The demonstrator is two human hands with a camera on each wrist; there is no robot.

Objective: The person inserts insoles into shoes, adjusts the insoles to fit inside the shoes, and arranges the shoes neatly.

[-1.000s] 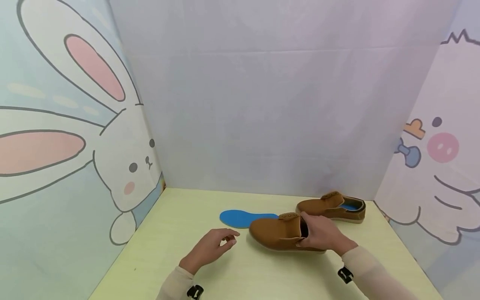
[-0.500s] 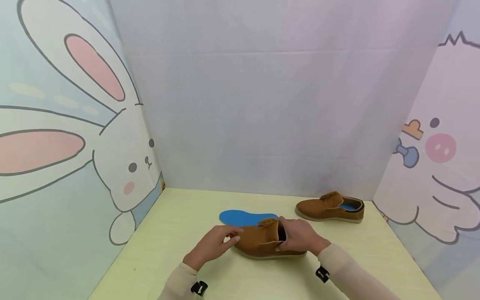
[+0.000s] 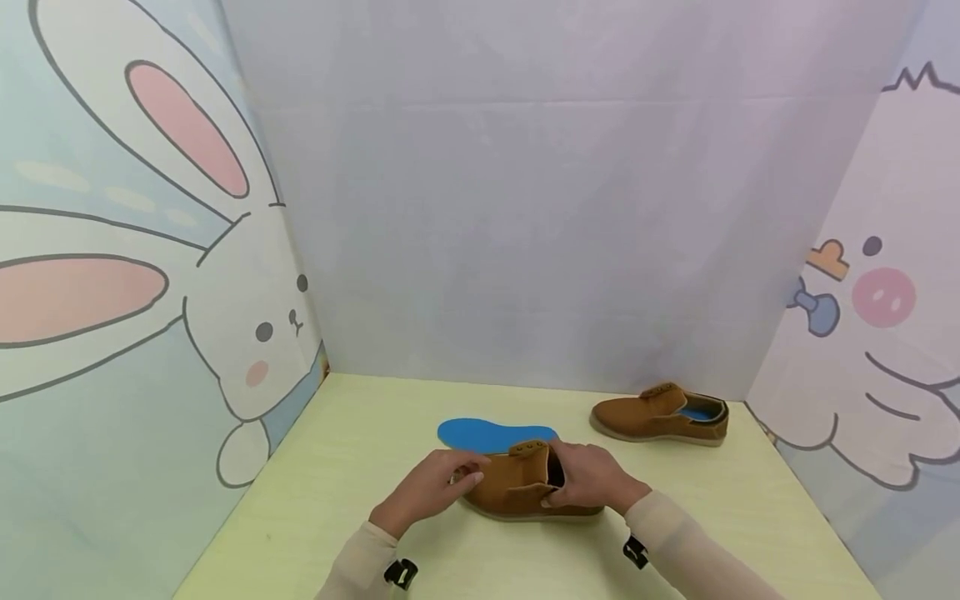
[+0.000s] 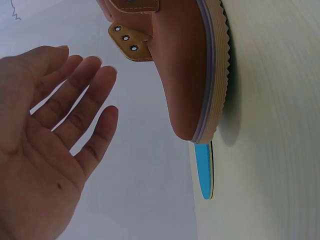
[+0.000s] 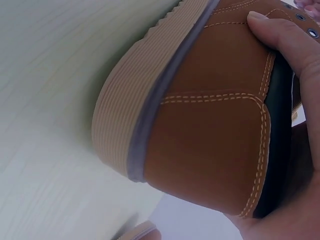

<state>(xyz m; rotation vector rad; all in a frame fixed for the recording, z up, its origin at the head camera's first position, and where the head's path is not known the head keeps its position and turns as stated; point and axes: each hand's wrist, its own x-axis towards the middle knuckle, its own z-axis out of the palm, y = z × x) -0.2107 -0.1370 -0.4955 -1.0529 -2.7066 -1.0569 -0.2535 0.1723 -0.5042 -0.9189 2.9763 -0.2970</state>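
Brown shoe (image 3: 525, 492) sat on the pale yellow table (image 3: 337, 500) near the front middle, sole down, toe toward nine o'clock. The right hand (image 3: 588, 479) clasped its heel collar, thumb curled over the rim, while the left hand (image 3: 431, 487) hovered by the toe, fingers spread and holding nothing. Judging by this, the shoe was being steadied; next the blue insole (image 3: 491, 435), lying just behind at twelve o'clock, would need picking up. Tan suede, ridged pale sole, eyelets unlaced.
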